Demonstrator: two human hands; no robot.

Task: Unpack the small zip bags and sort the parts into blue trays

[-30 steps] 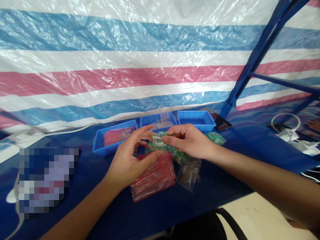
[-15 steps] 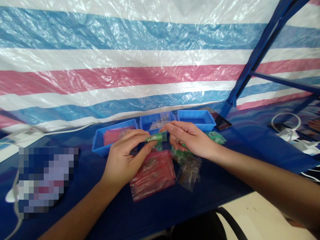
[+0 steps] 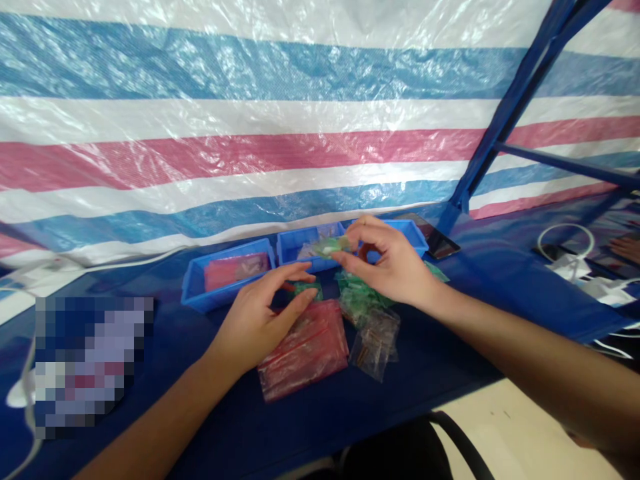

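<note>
My right hand pinches a small green plastic bag between thumb and fingers, above the front edge of the middle blue tray. What the bag contains is too blurred to name. My left hand is open, thumb and fingers apart, with nothing between them. Below its fingertips lies another green bag. Pink plastic bags are stacked beside the left hand. Under my right hand sit several green bags, and nearer to me clear bags with thin brownish pieces inside.
A left blue tray holds a pink bag; a right blue tray is partly hidden by my hand. Behind it lies a dark phone. White cables and adapters are at far right, near another person's hand. A striped sheet hangs behind.
The small green bag has passed from my left hand to my right, which has lifted it away toward the middle tray. My left fingers have opened.
</note>
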